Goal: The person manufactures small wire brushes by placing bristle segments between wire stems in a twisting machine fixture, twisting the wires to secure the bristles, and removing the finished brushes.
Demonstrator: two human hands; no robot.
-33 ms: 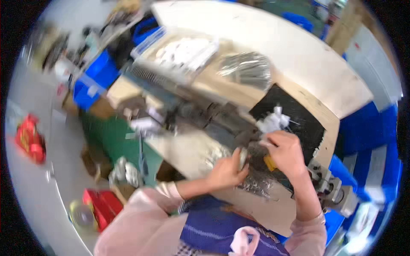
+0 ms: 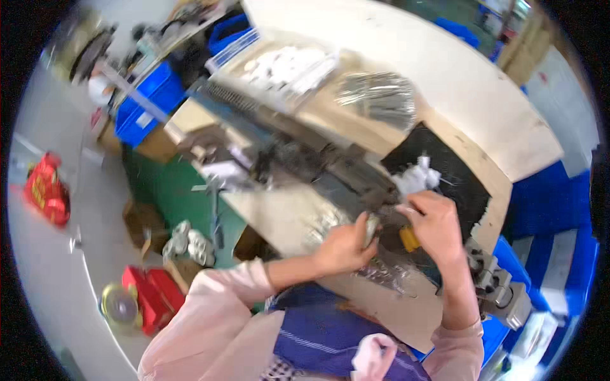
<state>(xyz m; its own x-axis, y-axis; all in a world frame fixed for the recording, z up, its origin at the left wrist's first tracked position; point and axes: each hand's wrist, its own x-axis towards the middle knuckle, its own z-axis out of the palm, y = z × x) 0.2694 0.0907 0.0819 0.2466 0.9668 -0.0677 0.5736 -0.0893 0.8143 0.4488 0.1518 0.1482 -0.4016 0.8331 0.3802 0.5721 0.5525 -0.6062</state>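
Both forearms, in pale pink sleeves pushed back from the wrists, reach forward and meet close together. The left hand [image 2: 343, 246] is curled, thumb raised. The right hand [image 2: 437, 225] arches knuckles-up, fingers bent downward in a pinch.

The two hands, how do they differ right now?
The left hand pinches a small grey metal piece, fingers curled; the right hand lies knuckles up over a yellow part. The left hand sits nearer the body, the right by the black mat. Both are bare, over the workbench.
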